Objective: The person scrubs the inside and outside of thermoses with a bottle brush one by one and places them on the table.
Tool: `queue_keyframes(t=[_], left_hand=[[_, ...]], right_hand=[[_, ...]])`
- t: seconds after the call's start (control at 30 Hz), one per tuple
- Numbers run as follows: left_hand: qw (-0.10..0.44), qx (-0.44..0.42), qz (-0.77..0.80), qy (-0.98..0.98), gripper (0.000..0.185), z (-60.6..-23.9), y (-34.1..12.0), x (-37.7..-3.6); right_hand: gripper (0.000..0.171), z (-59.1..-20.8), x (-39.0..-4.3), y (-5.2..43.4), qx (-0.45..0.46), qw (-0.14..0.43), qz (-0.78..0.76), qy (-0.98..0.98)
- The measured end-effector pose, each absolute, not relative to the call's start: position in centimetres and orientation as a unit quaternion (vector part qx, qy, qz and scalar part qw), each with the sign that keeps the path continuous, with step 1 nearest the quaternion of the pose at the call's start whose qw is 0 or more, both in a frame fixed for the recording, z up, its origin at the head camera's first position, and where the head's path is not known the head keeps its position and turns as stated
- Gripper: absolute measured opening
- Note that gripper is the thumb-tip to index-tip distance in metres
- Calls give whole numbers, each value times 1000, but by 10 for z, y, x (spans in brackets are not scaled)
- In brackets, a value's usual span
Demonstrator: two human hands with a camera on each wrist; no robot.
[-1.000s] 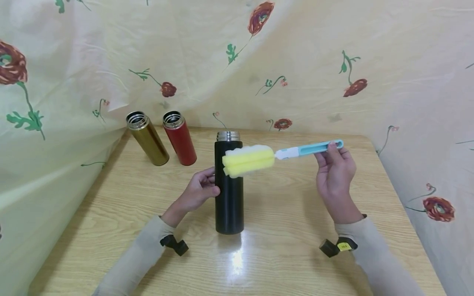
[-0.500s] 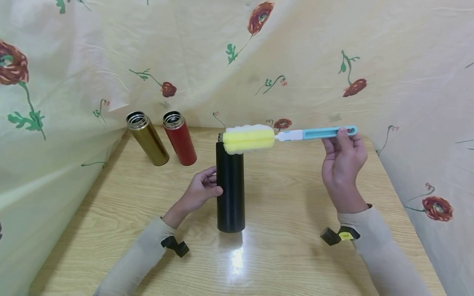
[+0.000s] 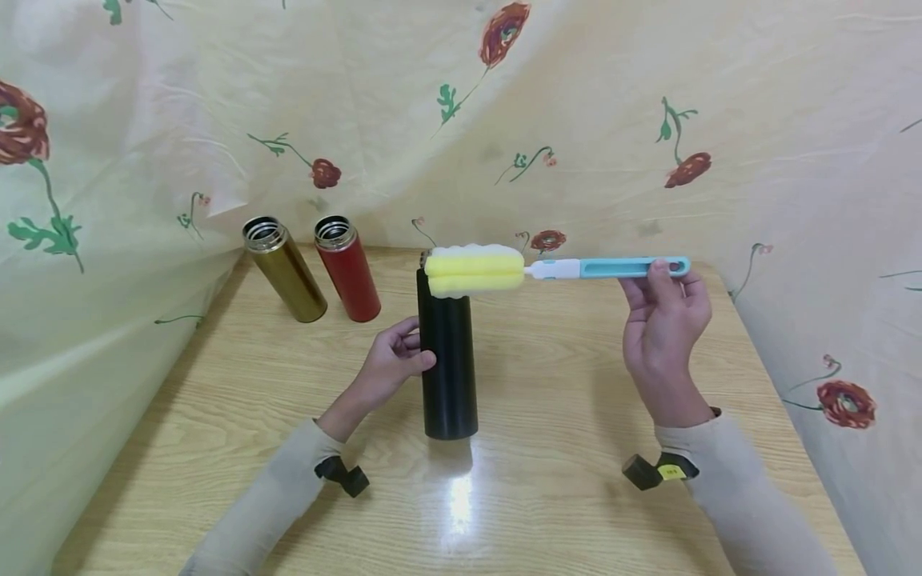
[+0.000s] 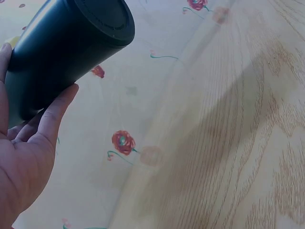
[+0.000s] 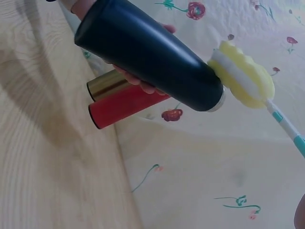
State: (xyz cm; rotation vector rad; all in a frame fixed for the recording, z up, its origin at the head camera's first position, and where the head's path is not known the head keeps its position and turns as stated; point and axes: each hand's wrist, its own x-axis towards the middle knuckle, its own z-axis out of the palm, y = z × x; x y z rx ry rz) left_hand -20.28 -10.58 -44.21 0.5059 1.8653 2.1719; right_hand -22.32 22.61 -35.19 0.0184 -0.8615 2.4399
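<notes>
A tall black flask (image 3: 448,360) stands upright in the middle of the wooden table (image 3: 576,480); my left hand (image 3: 392,364) grips its side. In the left wrist view the flask (image 4: 62,47) lies against my fingers (image 4: 52,114). My right hand (image 3: 666,320) pinches the blue handle of a bottle brush (image 3: 619,267), held level. Its yellow sponge head (image 3: 475,272) hovers across the flask's mouth, hiding the rim. In the right wrist view the sponge (image 5: 245,76) sits beside the flask's open end (image 5: 214,95).
A gold flask (image 3: 284,270) and a red flask (image 3: 348,269) stand open at the table's back left. A floral cloth (image 3: 576,120) hangs behind the table and along both its sides. Black wrist camera mounts (image 3: 344,476) sit on both sleeves.
My right hand lifted the brush from in front of the flask's upper body to level with its mouth. The flask shifted slightly away from me in my left hand.
</notes>
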Motion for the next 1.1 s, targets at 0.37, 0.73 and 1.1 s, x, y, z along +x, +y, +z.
queue_keyframes(t=[0.37, 0.73, 1.1], left_hand=[[109, 149, 745, 641, 100, -440, -106, -203], [118, 147, 750, 634, 109, -442, -107, -202], [111, 179, 742, 636, 109, -446, -106, -201]], right_hand=[[20, -370, -208, 226, -19, 242, 907, -344], [18, -381, -200, 226, -34, 230, 910, -342], [16, -383, -205, 227, -19, 247, 903, -350]])
